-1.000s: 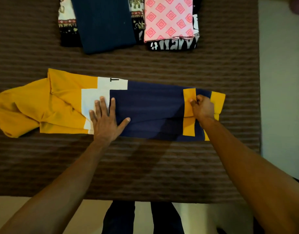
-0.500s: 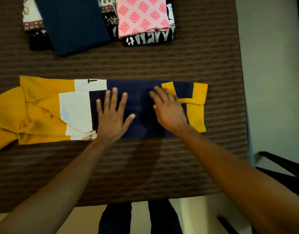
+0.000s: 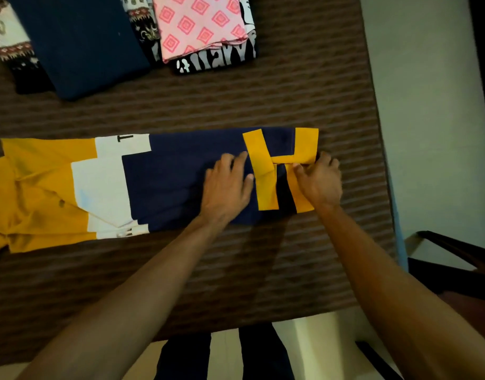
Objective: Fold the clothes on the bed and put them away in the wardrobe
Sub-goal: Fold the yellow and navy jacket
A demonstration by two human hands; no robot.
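A yellow, white and navy shirt [image 3: 164,179] lies folded into a long strip across the brown striped bed [image 3: 235,270]. Its yellow-banded hem sits at the right end. My left hand [image 3: 226,185] rests flat on the navy part, fingers straight, just left of a yellow band. My right hand [image 3: 318,179] pinches the yellow hem edge at the strip's right end. The yellow collar end spreads out toward the left edge of the view.
Folded clothes lie at the back of the bed: a navy piece [image 3: 77,42] on a patterned one, and a pink diamond-print piece [image 3: 200,23] on a black-and-white one [image 3: 216,61]. The bed's right edge meets a pale floor [image 3: 427,105]. Dark furniture [image 3: 455,259] stands at right.
My right hand slid from flat on the navy middle to the right end and pinched the hem. My left hand moved right along the strip.
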